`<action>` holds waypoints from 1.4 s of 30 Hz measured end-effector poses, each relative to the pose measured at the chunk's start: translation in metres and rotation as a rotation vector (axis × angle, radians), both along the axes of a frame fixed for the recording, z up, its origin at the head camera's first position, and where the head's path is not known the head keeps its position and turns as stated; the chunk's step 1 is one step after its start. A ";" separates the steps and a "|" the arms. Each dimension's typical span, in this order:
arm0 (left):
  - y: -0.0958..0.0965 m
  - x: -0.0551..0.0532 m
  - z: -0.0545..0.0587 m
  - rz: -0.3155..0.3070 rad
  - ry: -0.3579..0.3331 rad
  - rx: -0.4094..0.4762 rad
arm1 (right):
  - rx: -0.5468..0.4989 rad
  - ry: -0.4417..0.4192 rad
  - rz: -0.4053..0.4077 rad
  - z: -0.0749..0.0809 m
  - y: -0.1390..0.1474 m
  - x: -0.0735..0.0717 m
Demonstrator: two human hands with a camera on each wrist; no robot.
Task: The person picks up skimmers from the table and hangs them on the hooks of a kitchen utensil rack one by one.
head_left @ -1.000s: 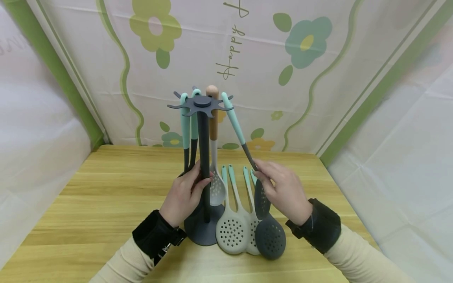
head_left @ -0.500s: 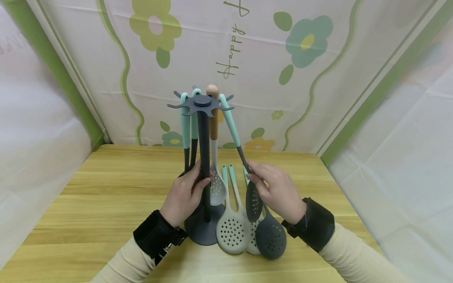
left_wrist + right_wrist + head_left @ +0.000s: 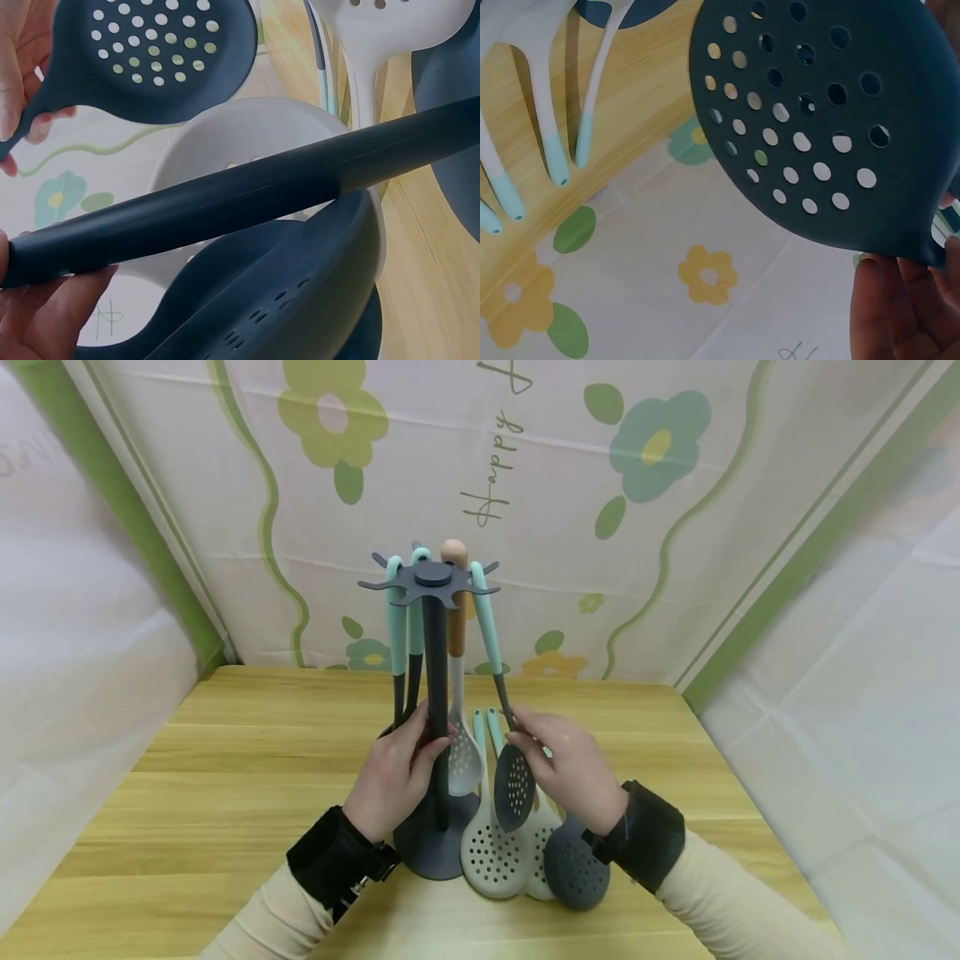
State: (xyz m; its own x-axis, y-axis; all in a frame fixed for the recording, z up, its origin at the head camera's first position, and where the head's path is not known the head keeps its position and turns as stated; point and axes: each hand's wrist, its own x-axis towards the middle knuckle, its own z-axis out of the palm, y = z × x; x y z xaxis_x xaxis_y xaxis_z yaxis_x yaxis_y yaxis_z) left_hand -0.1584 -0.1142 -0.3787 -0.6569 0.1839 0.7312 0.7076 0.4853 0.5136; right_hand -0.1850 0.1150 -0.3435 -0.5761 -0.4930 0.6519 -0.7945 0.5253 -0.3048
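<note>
My left hand (image 3: 390,777) grips the dark pole (image 3: 436,677) of an upright utensil stand, whose top is a ring of hooked arms. With my right hand (image 3: 573,768) I pinch the lower shaft of a dark skimmer (image 3: 514,793) with a mint handle. The skimmer's handle top is at a right-hand arm of the stand; whether it is fully hooked I cannot tell. In the left wrist view its perforated head (image 3: 154,45) is beside the pole. On the stand hang a pale slotted spoon (image 3: 465,764) with a brown handle and two mint-handled utensils (image 3: 396,635), their heads mostly hidden.
On the wooden table (image 3: 262,777), right of the stand's round base (image 3: 431,856), lie pale perforated skimmers (image 3: 491,860) and a dark one (image 3: 576,867), partly overlapping. A flowered cloth (image 3: 547,460) forms the back wall. White cloth sides stand left and right.
My right hand has moved left, swinging the skimmer's head toward the pole, so the skimmer hangs closer to vertical. The left hand keeps its grip on the pole.
</note>
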 end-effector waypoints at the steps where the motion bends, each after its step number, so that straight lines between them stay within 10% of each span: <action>1: 0.000 0.000 0.000 -0.001 -0.003 -0.001 | -0.003 0.006 0.000 -0.002 -0.001 -0.001; 42: 0.006 0.000 -0.008 0.077 0.030 0.005 | -0.188 0.084 -0.031 -0.036 -0.025 -0.021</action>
